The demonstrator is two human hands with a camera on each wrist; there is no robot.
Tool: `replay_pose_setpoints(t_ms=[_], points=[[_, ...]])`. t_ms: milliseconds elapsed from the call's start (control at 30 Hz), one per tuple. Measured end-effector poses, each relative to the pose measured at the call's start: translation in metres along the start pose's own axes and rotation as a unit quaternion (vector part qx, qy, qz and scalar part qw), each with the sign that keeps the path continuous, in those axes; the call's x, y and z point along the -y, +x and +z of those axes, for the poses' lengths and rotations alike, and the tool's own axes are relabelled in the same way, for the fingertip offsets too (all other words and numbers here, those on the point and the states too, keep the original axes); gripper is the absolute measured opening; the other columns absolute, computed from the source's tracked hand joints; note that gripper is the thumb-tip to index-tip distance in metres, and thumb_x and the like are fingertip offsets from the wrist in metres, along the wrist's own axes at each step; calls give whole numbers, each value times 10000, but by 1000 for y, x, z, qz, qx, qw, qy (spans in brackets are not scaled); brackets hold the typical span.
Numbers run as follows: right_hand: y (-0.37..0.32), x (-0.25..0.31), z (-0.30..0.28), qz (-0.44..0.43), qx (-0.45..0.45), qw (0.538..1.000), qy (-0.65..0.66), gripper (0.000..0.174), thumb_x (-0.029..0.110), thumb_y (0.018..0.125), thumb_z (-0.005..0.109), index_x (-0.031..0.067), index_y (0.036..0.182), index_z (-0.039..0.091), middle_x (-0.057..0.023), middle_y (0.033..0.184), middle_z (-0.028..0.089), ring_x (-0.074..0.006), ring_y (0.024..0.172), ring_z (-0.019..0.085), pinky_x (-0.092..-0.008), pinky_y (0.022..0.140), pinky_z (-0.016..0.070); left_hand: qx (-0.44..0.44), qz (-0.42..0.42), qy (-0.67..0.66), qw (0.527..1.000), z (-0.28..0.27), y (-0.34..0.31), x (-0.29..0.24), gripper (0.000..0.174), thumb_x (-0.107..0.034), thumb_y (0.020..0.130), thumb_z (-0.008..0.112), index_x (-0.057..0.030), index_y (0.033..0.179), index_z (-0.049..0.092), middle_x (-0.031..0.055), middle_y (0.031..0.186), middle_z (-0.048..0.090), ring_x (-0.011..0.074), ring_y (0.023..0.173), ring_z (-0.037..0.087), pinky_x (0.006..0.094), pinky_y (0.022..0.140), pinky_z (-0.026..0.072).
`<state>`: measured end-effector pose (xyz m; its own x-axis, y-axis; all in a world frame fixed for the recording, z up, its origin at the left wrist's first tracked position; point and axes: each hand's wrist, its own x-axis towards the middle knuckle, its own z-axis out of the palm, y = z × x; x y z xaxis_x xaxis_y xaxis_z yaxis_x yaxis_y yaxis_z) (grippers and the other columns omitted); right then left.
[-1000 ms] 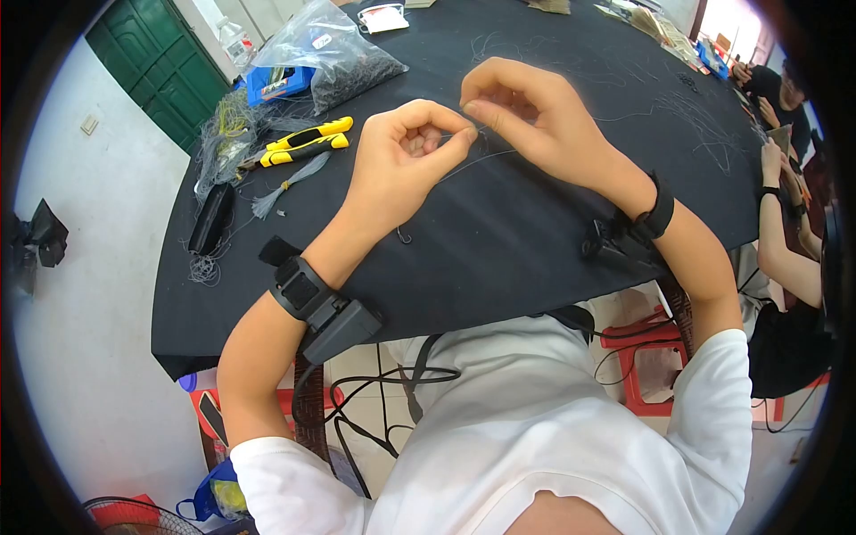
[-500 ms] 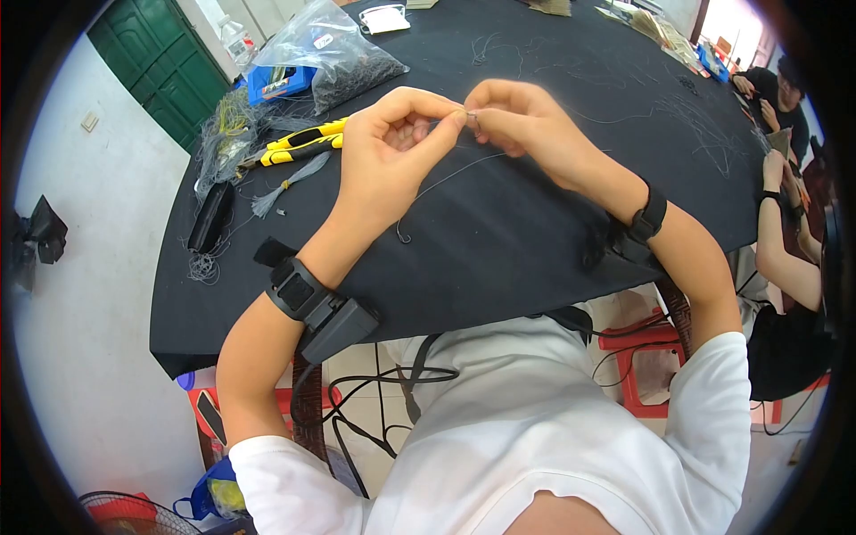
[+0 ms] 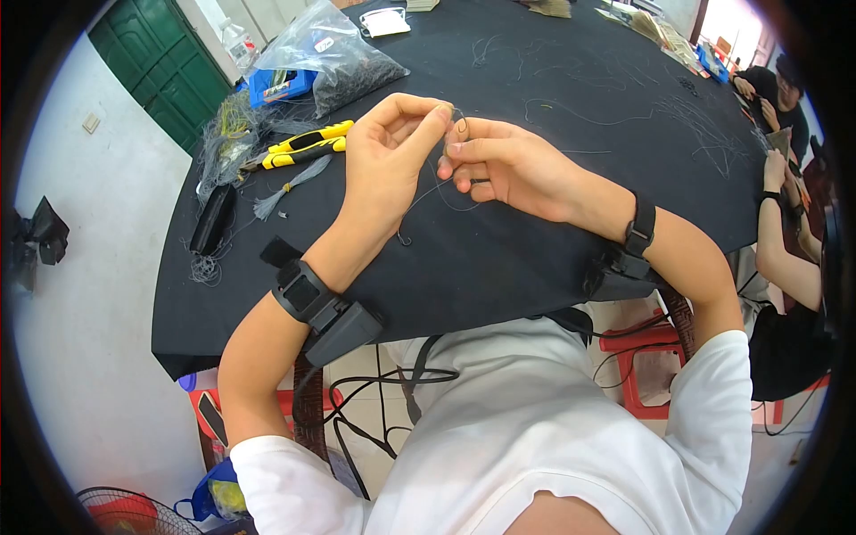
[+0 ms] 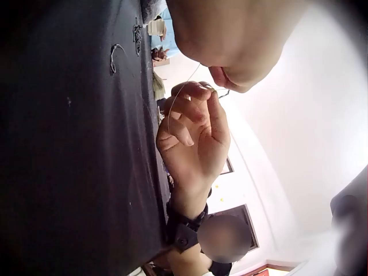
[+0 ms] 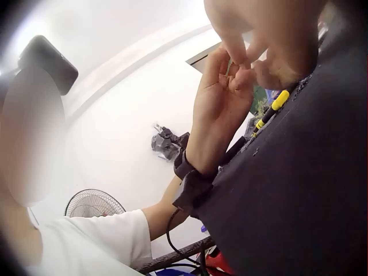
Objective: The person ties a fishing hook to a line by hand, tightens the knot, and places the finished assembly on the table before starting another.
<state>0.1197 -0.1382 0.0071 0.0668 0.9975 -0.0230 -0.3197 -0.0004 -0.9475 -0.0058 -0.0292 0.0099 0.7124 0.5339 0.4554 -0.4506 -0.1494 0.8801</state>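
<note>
Held over the black table, the left hand (image 3: 383, 165) pinches a small dark hook (image 3: 462, 123) between thumb and forefinger. Just to its right, the right hand (image 3: 526, 169) has its palm turned up, thumb and forefinger together on a thin clear line, the other fingers loosely bent. That line (image 4: 175, 98) curves past the right fingers in the left wrist view. The exact spot where the line meets the hook is too small to tell. A second hook (image 3: 405, 240) lies on the cloth below the left hand, with a line running up from it.
Yellow-and-black pliers (image 3: 308, 145), a tied bundle of line (image 3: 290, 189), a black case (image 3: 212, 220) and tangled line lie left. Behind them are a bulging clear bag (image 3: 343, 67) and a blue box (image 3: 281, 86). Loose strands spread at right; another person (image 3: 785, 98) sits beyond.
The right hand has come down and turned its palm up, its fingers spreading. The left hand has drifted slightly left, and the hook at its fingertips now shows.
</note>
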Motion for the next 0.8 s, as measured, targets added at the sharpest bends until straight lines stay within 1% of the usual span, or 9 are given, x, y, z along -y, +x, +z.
replay_pose_setpoints(t_ms=[133,267,367,400,467,567,667,767,800], points=[[1,-4,-3,-14,1,999,-41,96,172,870,564,88,901,529,-51,886,614,-100,765,591,-215,651,443,-19,8,-1,1000,-2,4,-4,103,-73,845,609,6,912,604,53,863,634,71,835,580,204,743,448],[-1,-2,2,-34,29,997,-67,95,177,875,558,93,901,524,-73,920,618,-132,821,602,-237,705,455,-35,-23,-40,998,-12,11,-3,107,-86,847,611,-11,921,596,55,879,629,83,839,578,204,756,457],[-3,-6,5,-11,47,998,-48,95,181,879,548,94,902,518,-101,943,615,-167,854,601,-269,748,462,-27,-36,-118,992,-6,8,-2,98,-89,855,603,-15,917,589,55,903,614,93,853,576,225,771,475],[-3,-9,5,-11,55,997,-49,96,185,885,533,94,906,512,-127,965,610,-192,881,599,-293,777,467,-14,-32,-125,992,-5,8,-1,98,-92,858,601,-15,918,586,53,908,610,95,858,574,231,773,479],[-4,-10,7,2,50,998,-37,97,182,885,531,90,909,513,-129,961,609,-196,880,601,-299,782,470,10,-26,-139,990,-3,6,0,98,-96,863,595,-17,918,580,50,918,601,99,868,570,242,779,488],[-4,-9,7,15,34,999,-26,98,169,878,541,80,913,518,-128,952,608,-198,877,604,-303,778,477,20,-37,-123,992,0,3,-5,85,-103,875,570,-35,922,591,33,939,588,97,905,543,256,785,465],[-2,-10,4,22,33,999,-11,105,148,867,556,57,916,534,-126,941,607,-196,871,606,-304,773,487,9,-46,-106,993,0,2,-7,117,-104,856,606,-9,916,576,59,909,597,74,845,554,210,721,471],[0,-12,3,35,16,999,12,113,123,853,567,31,919,557,-125,925,605,-191,858,606,-303,774,493,33,-62,-101,992,-1,3,-8,116,-103,849,609,-9,909,579,47,905,600,58,826,544,184,670,439],[0,-13,3,41,5,999,20,116,113,848,570,22,920,565,-125,919,604,-188,852,606,-303,775,495,53,-70,-101,991,-3,4,-6,102,-104,855,600,-17,905,582,38,913,596,59,830,536,182,676,428]])
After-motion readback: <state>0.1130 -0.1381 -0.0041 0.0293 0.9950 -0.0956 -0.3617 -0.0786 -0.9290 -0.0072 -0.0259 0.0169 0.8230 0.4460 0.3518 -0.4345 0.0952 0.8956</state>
